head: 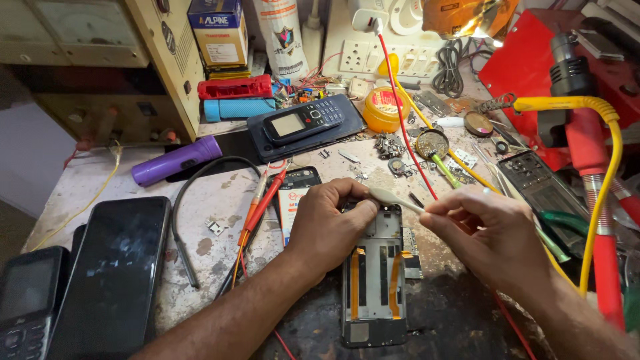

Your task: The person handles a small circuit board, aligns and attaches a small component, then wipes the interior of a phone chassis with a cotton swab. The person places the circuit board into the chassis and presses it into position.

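left hand (328, 230) pins the opened phone frame (373, 280) at lower centre of the bench (220, 200); right hand (487, 230) pinches a pale pry tool (395, 198). a slip could tear the orange flex strips (355, 280).

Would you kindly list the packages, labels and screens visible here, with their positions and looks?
Cardboard box: top shelf, blue and yellow.
Round tin: back centre, yellow with red label.
Keypad phone: back centre, dark, grey screen.
Smartphone: left front, black screen.
Battery: beside the left hand, white-orange label.
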